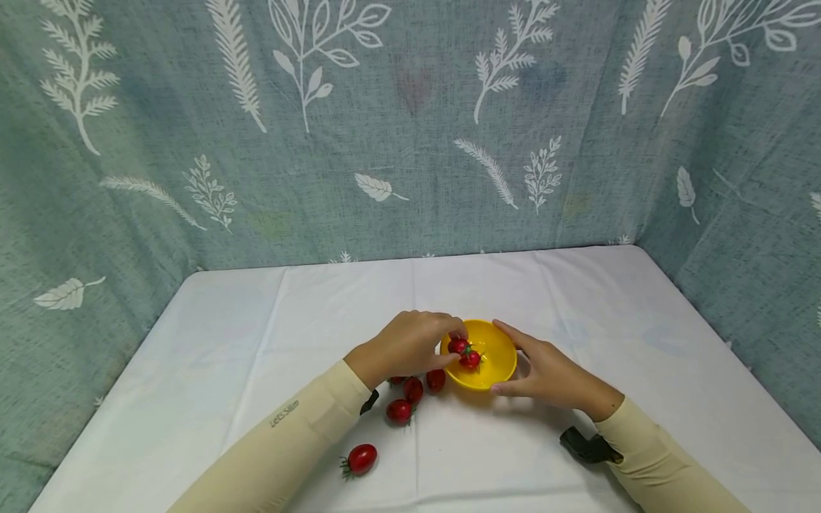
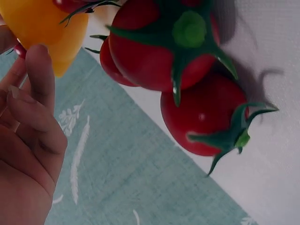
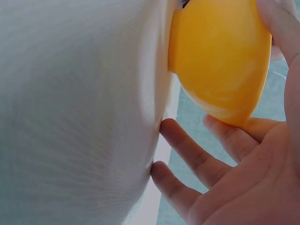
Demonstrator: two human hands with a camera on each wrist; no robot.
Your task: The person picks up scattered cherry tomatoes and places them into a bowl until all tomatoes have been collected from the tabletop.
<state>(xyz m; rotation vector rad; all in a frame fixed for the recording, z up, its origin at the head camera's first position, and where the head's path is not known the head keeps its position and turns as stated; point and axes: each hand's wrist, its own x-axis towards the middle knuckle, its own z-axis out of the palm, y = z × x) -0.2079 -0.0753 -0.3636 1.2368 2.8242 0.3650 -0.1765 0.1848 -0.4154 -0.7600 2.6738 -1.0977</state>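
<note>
A yellow bowl (image 1: 497, 356) stands on the white-covered table. My left hand (image 1: 410, 345) reaches over its left rim, thumb and fingers pinching a cherry tomato (image 1: 458, 345). Just beside that one, a second cherry tomato (image 1: 471, 360) with a green stem lies in the bowl. On the other side, my right hand (image 1: 545, 374) holds the bowl between thumb and fingers. In the right wrist view, two spread fingertips (image 3: 168, 126) reach down to the cloth. Several cherry tomatoes (image 1: 413, 390) sit below my left wrist, partly hidden by it.
Nearer the front, a lone cherry tomato (image 1: 362, 459) lies beside my left forearm. The white tablecloth (image 1: 308, 320) has fold creases. A green-grey curtain (image 1: 410, 142) with white leaf prints hangs behind the table and along its sides.
</note>
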